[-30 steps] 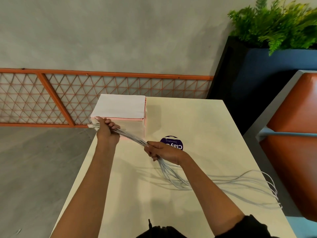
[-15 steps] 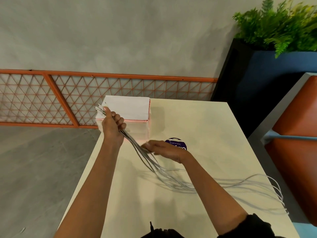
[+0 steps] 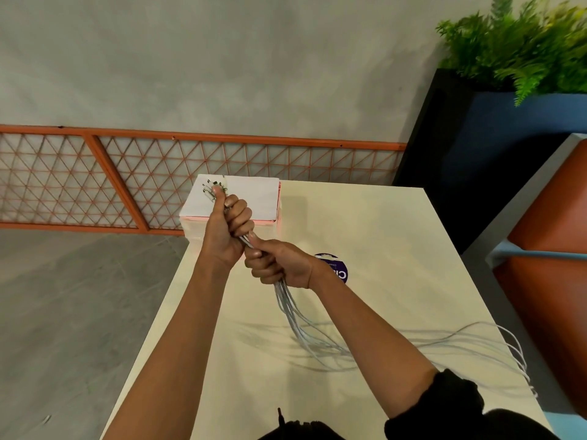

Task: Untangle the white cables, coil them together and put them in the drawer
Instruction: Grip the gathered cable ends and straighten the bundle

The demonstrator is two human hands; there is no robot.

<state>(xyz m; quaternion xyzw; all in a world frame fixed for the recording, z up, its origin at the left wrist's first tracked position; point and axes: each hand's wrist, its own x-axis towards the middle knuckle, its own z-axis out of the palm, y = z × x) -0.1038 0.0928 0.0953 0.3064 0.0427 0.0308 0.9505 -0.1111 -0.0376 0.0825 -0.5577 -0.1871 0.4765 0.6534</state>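
Several white cables (image 3: pixel 295 325) run as one bundle through both fists. My left hand (image 3: pixel 227 230) grips the bundle near its plug ends, which stick out above my thumb in front of the white and pink drawer box (image 3: pixel 254 195). Directly below and touching it, my right hand (image 3: pixel 279 265) is closed around the same bundle. Beneath my right hand the cables hang down, fan out over the cream table (image 3: pixel 365 236) and trail to its right edge. I cannot see any drawer opening on the box.
A round purple sticker (image 3: pixel 338 268) lies on the table behind my right wrist. An orange lattice rail (image 3: pixel 158 173) runs along the far wall. A dark planter with ferns (image 3: pixel 495 128) and an orange seat (image 3: pixel 546 249) stand to the right.
My left hand has risen and turned the bundle's ends upward. My right hand has slid up the cables until it meets the left fist and has closed on them.
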